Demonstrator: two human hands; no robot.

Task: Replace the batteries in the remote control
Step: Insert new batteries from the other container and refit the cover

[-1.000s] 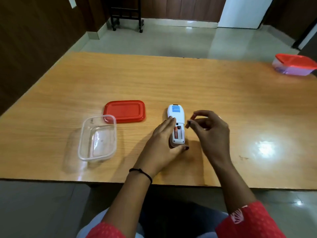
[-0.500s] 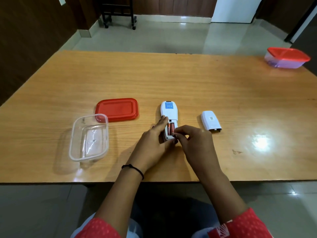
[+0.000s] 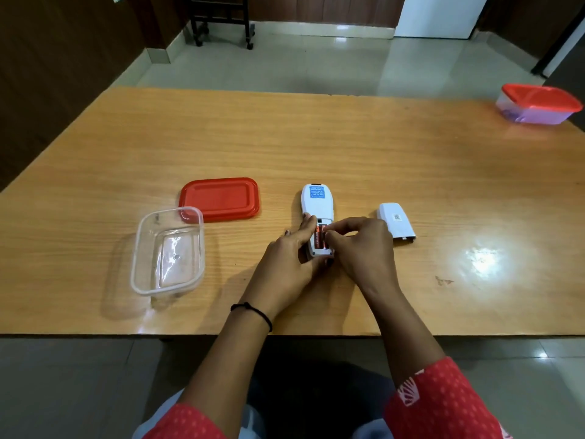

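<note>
Both hands are staying at the white plastic remote control (image 3: pixel 317 206) mid-surface: left hand (image 3: pixel 289 264) gripping its body, right hand (image 3: pixel 361 248) pressing the second orange battery (image 3: pixel 323 237) home. Next, fetching the white cover (image 3: pixel 396 220) lying right.

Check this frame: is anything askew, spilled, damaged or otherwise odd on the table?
Nothing stands out. The remote lies face down with its battery cover off beside it, as the task needs. Only a small dark mark blemishes the table.
</note>
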